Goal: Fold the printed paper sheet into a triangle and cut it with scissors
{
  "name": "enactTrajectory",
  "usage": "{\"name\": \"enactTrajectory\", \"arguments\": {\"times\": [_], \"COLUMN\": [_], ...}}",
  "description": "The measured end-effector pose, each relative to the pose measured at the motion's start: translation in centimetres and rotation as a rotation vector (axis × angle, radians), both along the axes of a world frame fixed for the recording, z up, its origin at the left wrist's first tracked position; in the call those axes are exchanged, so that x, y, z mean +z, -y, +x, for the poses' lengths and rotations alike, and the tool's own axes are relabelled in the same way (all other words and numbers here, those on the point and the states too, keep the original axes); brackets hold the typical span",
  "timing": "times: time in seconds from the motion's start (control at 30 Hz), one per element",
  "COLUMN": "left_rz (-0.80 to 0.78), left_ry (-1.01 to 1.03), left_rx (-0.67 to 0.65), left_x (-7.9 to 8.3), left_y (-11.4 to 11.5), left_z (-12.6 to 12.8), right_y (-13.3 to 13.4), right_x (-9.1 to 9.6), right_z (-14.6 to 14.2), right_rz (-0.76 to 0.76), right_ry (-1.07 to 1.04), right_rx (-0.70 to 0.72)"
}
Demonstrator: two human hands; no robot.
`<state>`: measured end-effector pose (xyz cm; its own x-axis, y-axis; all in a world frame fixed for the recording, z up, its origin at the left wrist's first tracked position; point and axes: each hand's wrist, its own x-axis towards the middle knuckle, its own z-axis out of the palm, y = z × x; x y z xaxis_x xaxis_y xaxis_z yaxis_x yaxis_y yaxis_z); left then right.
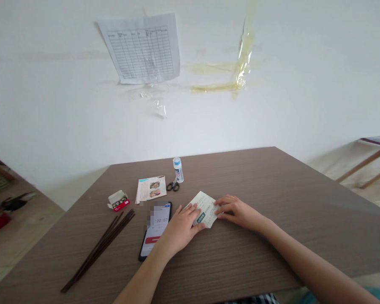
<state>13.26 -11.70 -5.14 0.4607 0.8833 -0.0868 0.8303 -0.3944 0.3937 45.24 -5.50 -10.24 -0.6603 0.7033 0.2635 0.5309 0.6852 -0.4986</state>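
Observation:
A small printed sheet of paper (pixel 206 207), pale with a green patch of text, lies at an angle on the table before me. My left hand (pixel 185 222) rests over its left side, fingers stretched out and thumb spread along the lower edge. At the right corner, the bent fingers and thumb of my right hand (pixel 236 212) close on the paper's edge. Part of the sheet is hidden beneath my left fingers. Beside my left forearm is a phone (pixel 155 223) with a running timer on its screen, partly covered by that arm.
Dark thin sticks (pixel 99 249) lie at the left. A small open red-and-white box (pixel 118 201), another printed paper (pixel 151 189), black-handled scissors (pixel 173 185) and a white bottle with a blue top (pixel 178 169) are farther back. A wall (pixel 209 122) stands behind the table (pixel 256 181).

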Motion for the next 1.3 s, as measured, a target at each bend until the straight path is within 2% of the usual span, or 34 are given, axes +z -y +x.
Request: {"name": "enactTrajectory", "arguments": {"times": [0.17,0.43,0.67,0.9,1.07,1.3], "left_rz": [0.041,0.102,0.122,0.148,0.134,0.177], "left_ry": [-0.012,0.016,0.001,-0.017,-0.065,-0.07], "left_rx": [0.018,0.094,0.145,0.23,0.209,0.174], "left_x": [-0.1,0.7,0.6,-0.1,-0.2,-0.5], "left_y": [-0.1,0.1,-0.1,-0.6,-0.7,-0.8], "left_z": [0.0,0.5,0.4,0.1,0.3,0.3], "right_y": [0.0,0.0,0.2,0.6,0.8,1.2], "right_x": [-0.3,-0.3,-0.5,0.0,0.2,0.5], "right_z": [-0.1,-0.4,-0.6,-1.1,-1.0,-0.8], "right_rz": [0.051,0.119,0.088,-0.022,-0.069,-0.022], "right_ry": [-0.018,-0.055,-0.089,-0.136,-0.13,-0.12], "right_rx": [-0.005,0.015,-0.046,-0.127,-0.157,-0.11]}}
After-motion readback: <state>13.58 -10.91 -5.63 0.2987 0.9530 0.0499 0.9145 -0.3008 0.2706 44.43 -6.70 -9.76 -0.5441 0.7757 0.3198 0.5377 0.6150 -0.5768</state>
